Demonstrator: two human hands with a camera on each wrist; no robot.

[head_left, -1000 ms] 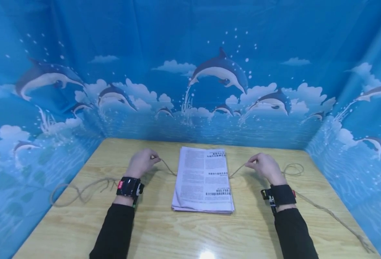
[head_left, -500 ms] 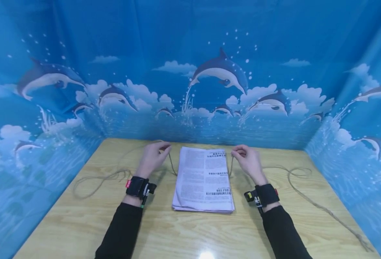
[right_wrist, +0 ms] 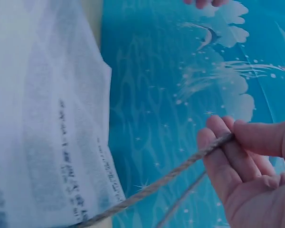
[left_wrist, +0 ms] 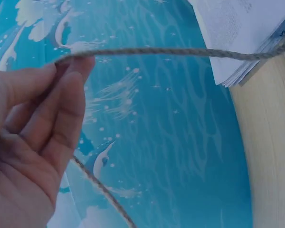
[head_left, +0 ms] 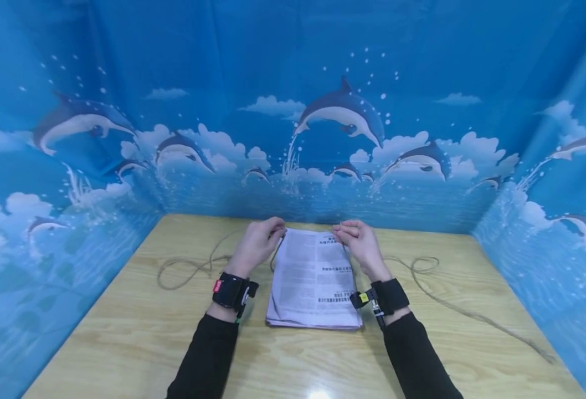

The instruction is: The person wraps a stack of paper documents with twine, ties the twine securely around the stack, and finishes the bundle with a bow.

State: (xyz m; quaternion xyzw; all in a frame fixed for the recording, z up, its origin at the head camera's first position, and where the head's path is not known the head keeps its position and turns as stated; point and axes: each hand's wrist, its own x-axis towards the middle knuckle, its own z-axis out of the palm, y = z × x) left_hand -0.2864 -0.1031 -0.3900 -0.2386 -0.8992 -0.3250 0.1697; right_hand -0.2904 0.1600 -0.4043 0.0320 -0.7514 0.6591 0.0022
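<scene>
A stack of newspapers (head_left: 313,282) lies flat on the table, printed side up. Brown twine (left_wrist: 152,51) comes up from both of its long sides, and the part under the stack is hidden. With thumb and fingers my left hand (head_left: 260,244) pinches the twine near the stack's far left corner. My right hand (head_left: 360,244) pinches the other length of twine (right_wrist: 166,178) above the far right corner. Both hands are raised over the paper, apart from each other. In the wrist views, a loose end hangs down behind each hand.
Loose twine trails in a loop (head_left: 183,274) on the left of the wooden table (head_left: 123,343). More twine (head_left: 472,313) runs across the right side toward the front edge. A blue dolphin-print curtain (head_left: 253,111) stands at the back and both sides.
Both hands have moved inward and toward the far end of the newspapers, drawing the twine up and in. The trailing lengths slid inward too. The stack has stayed in place.
</scene>
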